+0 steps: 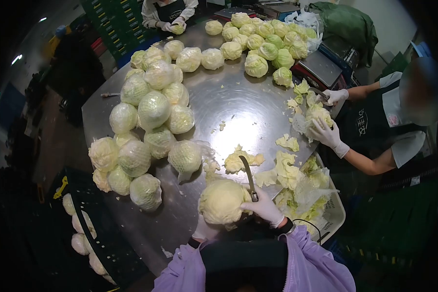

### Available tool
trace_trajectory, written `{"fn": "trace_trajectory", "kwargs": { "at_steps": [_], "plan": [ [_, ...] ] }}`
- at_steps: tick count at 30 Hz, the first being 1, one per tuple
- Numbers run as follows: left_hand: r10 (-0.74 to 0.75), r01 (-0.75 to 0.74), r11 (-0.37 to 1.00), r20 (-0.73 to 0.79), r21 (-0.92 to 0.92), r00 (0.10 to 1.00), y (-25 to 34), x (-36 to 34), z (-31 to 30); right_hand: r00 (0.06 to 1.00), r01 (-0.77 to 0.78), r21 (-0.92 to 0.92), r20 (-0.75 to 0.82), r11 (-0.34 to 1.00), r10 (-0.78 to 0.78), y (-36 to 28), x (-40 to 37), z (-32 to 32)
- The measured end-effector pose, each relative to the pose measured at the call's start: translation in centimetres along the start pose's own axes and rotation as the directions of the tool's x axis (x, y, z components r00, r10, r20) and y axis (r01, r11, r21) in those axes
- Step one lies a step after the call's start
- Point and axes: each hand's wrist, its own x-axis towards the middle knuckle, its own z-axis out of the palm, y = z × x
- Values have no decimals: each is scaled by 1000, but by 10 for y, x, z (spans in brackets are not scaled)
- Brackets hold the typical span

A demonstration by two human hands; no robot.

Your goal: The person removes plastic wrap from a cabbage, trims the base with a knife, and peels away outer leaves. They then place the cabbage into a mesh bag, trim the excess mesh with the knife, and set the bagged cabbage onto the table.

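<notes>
Close to my body, a pale, trimmed cabbage [223, 201] is held over the near edge of the metal table. My gloved left hand [207, 230] supports it from below left, its fingers mostly hidden behind the cabbage. In my gloved right hand [266, 209] is a curved knife [247, 173], its blade pointing up and away from me. The thumb of that hand presses on the cabbage's right side. Just beyond the cabbage lie loose torn leaves [238, 161].
Wrapped cabbages [154, 110] pile up on the left of the table [238, 102], unwrapped ones [267, 41] at the far side. A white basket [337, 214] of leaves stands right. A co-worker's gloved hand [328, 134] holds another cabbage. A dark crate [102, 228] sits lower left.
</notes>
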Motion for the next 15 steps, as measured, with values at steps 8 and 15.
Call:
{"fn": "trace_trajectory", "kwargs": {
  "at_steps": [8,15],
  "plan": [
    [172,-136,970,174,-201,970,11,-3,31,974,-34,40,-222,999,42,-31,-13,-21],
    [293,-295,955,-43,-34,955,12,9,24,785,199,-796,-220,572,-579,-7,-11,-71]
  ]
}}
